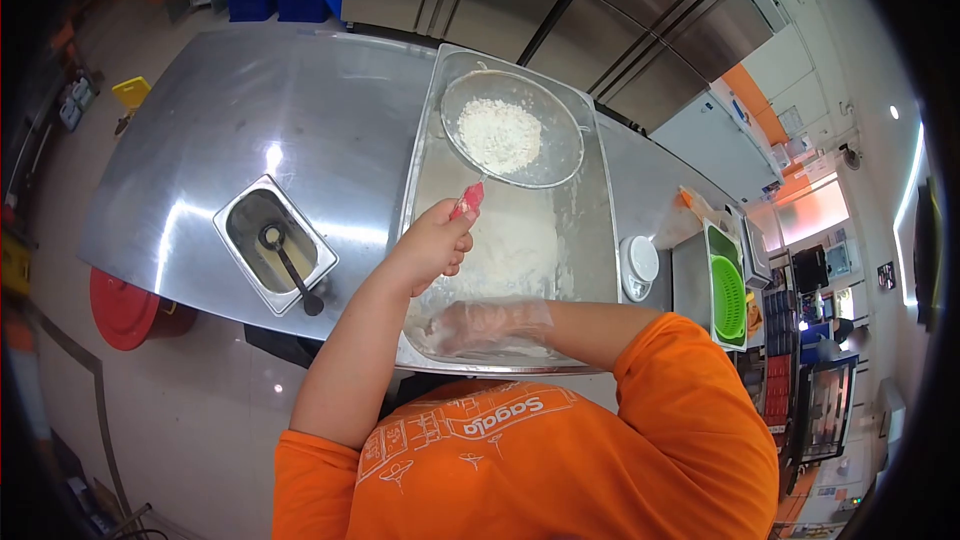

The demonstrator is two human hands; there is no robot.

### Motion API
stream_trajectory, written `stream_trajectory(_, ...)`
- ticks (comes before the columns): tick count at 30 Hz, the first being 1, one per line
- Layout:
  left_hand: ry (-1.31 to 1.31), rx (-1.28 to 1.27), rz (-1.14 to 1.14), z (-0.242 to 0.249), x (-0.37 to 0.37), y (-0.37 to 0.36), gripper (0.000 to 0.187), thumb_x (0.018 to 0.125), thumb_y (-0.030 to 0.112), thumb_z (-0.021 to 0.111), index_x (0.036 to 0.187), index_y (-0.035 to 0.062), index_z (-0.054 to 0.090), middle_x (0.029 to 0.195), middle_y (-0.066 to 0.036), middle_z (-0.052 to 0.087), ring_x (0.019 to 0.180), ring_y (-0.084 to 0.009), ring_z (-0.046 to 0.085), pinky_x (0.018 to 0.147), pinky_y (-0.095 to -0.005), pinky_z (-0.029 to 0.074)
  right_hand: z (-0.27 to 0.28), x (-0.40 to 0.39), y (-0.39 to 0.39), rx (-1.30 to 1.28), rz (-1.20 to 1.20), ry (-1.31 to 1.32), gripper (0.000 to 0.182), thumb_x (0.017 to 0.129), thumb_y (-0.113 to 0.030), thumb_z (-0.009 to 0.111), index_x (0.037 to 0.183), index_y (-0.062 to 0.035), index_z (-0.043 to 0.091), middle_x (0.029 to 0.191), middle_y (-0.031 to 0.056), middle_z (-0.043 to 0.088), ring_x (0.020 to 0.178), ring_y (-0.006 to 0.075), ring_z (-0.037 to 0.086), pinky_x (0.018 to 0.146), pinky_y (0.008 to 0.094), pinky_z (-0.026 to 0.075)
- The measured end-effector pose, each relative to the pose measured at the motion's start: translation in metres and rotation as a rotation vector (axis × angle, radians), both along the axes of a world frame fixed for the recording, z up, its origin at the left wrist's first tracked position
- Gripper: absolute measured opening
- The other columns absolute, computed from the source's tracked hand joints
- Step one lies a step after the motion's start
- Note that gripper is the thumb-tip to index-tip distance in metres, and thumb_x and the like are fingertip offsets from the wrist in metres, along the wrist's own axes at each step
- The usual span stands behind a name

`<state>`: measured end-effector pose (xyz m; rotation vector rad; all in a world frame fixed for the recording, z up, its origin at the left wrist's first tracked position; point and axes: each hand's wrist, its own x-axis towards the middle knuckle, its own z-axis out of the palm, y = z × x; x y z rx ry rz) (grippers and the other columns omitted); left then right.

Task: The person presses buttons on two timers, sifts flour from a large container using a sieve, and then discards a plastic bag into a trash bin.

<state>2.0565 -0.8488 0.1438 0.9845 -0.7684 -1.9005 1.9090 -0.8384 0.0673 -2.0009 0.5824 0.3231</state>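
Observation:
My left hand (433, 248) is closed round the red handle (469, 202) of a round wire-mesh sieve (560, 145). A heap of white flour-like powder (500, 136) lies in the sieve, which is over the far end of a long metal tray (603, 202). A layer of white powder (515, 245) covers much of the tray bottom. My right hand (468, 326), in a clear plastic glove, is low in the tray's near left corner among white powder. Its fingers are blurred and partly hidden.
Left of the tray, a metal container (228, 230) holds a dark-handled ladle (290, 265) on the steel table (330, 90). A white round kitchen scale (640, 262) stands right of the tray, near a green basket (728, 295). A red lidded bin (122, 308) is below the table's left edge.

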Motion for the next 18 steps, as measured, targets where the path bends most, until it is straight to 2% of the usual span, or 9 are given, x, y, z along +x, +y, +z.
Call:
stream_trajectory(3,-0.027,0.01,0.001,0.001,0.0,0.0,0.018,0.089,0.025,0.042,0.098,0.0096,0.045,0.058,0.006,0.032,0.045,-0.0026,0.025,0.04,-0.0177,0.021,0.018,-0.011,-0.01,0.074,0.082,0.209,0.042,0.075,-0.028,0.058,0.107,-0.0035,0.05,0.087,0.0164,0.058,0.079,0.0236,0.054,0.076,0.034,0.041)
stream_trajectory(5,-0.023,-0.004,-0.02,0.001,0.001,-0.001,0.016,0.089,0.026,0.043,0.082,0.0131,0.037,0.059,0.004,0.033,0.045,-0.0034,0.025,0.04,-0.0191,0.023,0.049,-0.028,-0.008,0.266,-0.274,0.356,0.051,0.076,-0.031,0.06,0.116,-0.0027,0.046,0.106,0.0122,0.054,0.092,0.0226,0.051,0.081,0.0321,0.04)
stream_trajectory(6,-0.028,-0.01,-0.023,0.002,0.001,-0.001,0.016,0.089,0.026,0.043,0.082,0.0131,0.037,0.059,0.004,0.033,0.045,-0.0034,0.025,0.04,-0.0191,0.023,0.063,-0.035,-0.007,0.262,-0.277,0.35,0.051,0.076,-0.031,0.06,0.116,-0.0027,0.046,0.106,0.0122,0.054,0.092,0.0226,0.051,0.081,0.0321,0.04)
stream_trajectory(8,-0.025,-0.001,-0.012,0.003,0.001,0.0,0.015,0.089,0.026,0.043,0.082,0.0133,0.037,0.059,0.005,0.033,0.045,-0.0032,0.025,0.04,-0.019,0.023,0.086,-0.052,-0.005,0.439,-0.719,0.239,0.049,0.078,-0.028,0.059,0.118,-0.0032,0.044,0.111,0.0089,0.051,0.096,0.0197,0.05,0.081,0.0285,0.04)
stream_trajectory(9,-0.027,-0.009,-0.013,0.003,0.001,0.0,0.015,0.089,0.026,0.043,0.082,0.0133,0.037,0.059,0.005,0.033,0.045,-0.0032,0.025,0.04,-0.019,0.023,0.079,-0.068,-0.008,0.433,-0.72,0.234,0.049,0.078,-0.028,0.059,0.118,-0.0032,0.044,0.111,0.0089,0.051,0.096,0.0197,0.05,0.081,0.0285,0.04)
stream_trajectory(11,-0.043,-0.006,-0.008,0.003,0.0,0.0,0.015,0.089,0.025,0.043,0.082,0.0133,0.037,0.058,0.005,0.033,0.045,-0.0029,0.024,0.04,-0.0188,0.023,0.065,-0.088,-0.012,0.694,-0.962,-0.194,0.045,0.079,-0.024,0.058,0.116,-0.0017,0.045,0.113,0.0074,0.05,0.1,0.0182,0.05,0.083,0.0268,0.04)
stream_trajectory(12,-0.048,-0.015,-0.012,0.002,0.0,0.0,0.015,0.089,0.025,0.043,0.082,0.0133,0.037,0.058,0.005,0.033,0.045,-0.0029,0.024,0.04,-0.0188,0.023,0.072,-0.09,-0.012,0.688,-0.963,-0.205,0.045,0.079,-0.024,0.058,0.116,-0.0017,0.045,0.113,0.0074,0.05,0.1,0.0182,0.05,0.083,0.0268,0.04)
stream_trajectory(14,-0.046,-0.006,-0.018,0.001,0.0,0.0,0.014,0.089,0.026,0.043,0.084,0.0133,0.038,0.058,0.005,0.033,0.044,-0.0028,0.025,0.04,-0.0185,0.024,0.103,-0.09,-0.015,0.775,-1.121,-0.649,0.039,0.081,-0.018,0.056,0.115,-0.0007,0.045,0.113,0.0071,0.051,0.101,0.0169,0.05,0.085,0.0272,0.041)
stream_trajectory(18,-0.079,-0.033,-0.031,0.003,-0.001,0.001,0.015,0.088,0.027,0.043,0.085,0.0134,0.04,0.058,0.005,0.033,0.044,-0.0028,0.025,0.04,-0.0181,0.023,0.155,-0.07,-0.07,0.65,-1.137,-0.836,0.034,0.082,-0.013,0.053,0.114,-0.0017,0.045,0.111,0.0086,0.051,0.1,0.0177,0.051,0.086,0.0263,0.041)
